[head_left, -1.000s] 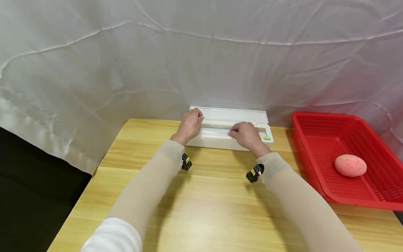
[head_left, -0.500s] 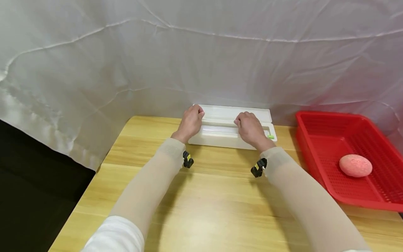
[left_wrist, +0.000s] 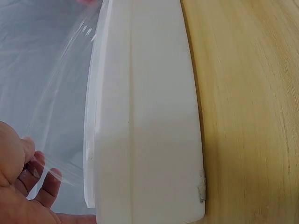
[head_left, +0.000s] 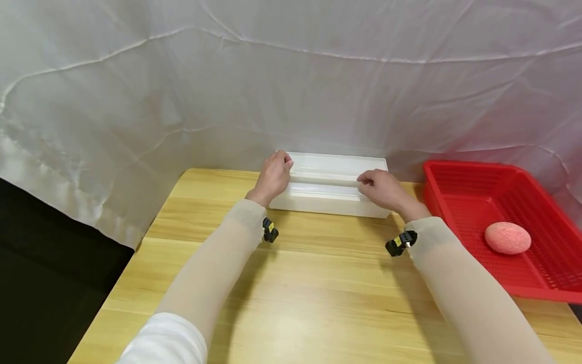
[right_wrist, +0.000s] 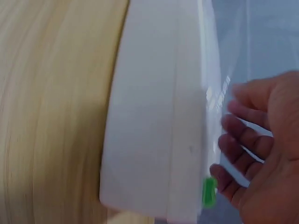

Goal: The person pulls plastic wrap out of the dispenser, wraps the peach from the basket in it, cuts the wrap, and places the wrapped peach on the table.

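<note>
A long white film dispenser box (head_left: 327, 199) lies at the back of the wooden table (head_left: 318, 293), against the cloth. My left hand (head_left: 277, 172) grips its left end, fingers curled over the top edge. The left wrist view shows the box (left_wrist: 149, 116) and my left hand's fingers (left_wrist: 44, 184) behind a sheet of clear film (left_wrist: 60, 102). My right hand (head_left: 379, 184) rests on the box's right part. The right wrist view has its curled fingers (right_wrist: 243, 140) at the film (right_wrist: 224, 93) beside the box (right_wrist: 159, 116), close to a green slider (right_wrist: 209, 191).
A red mesh basket (head_left: 429, 184) stands at the right of the table with a pink round sponge (head_left: 507, 237) inside. White cloth (head_left: 273, 76) hangs close behind the box. The table's left edge drops off to a dark area (head_left: 45, 278).
My right hand has slid to the right along the box, from its middle to its right end, and now covers the green slider. The left hand has stayed at the left end.
</note>
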A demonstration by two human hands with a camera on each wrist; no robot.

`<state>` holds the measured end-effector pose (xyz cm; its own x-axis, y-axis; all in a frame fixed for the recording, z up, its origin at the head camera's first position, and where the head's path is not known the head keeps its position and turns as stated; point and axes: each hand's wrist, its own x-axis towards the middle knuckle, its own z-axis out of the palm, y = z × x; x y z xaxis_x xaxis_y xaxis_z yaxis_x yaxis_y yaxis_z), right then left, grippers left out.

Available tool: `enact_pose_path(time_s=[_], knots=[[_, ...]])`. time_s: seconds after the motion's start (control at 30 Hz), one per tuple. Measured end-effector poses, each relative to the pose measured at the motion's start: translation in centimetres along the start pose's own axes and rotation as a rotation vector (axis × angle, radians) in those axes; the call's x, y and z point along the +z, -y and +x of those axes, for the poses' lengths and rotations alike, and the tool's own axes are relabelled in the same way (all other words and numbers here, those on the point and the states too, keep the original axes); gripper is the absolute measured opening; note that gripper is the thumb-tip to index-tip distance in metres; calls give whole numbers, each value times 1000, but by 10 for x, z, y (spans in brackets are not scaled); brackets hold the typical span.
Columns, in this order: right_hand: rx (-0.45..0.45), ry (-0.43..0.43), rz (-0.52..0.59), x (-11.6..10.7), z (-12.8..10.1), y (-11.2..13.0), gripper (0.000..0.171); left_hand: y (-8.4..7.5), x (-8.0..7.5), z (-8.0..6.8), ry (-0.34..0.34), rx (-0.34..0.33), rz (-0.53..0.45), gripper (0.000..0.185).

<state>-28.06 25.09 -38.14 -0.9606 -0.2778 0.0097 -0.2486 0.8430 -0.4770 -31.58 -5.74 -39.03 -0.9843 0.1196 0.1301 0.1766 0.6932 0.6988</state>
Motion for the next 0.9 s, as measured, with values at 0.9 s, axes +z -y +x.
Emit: enact_pose_path(time_s=[0.9], knots=[[115, -215, -222, -26, -5, -14, 22, 20, -31, 11, 104, 392, 376, 14]])
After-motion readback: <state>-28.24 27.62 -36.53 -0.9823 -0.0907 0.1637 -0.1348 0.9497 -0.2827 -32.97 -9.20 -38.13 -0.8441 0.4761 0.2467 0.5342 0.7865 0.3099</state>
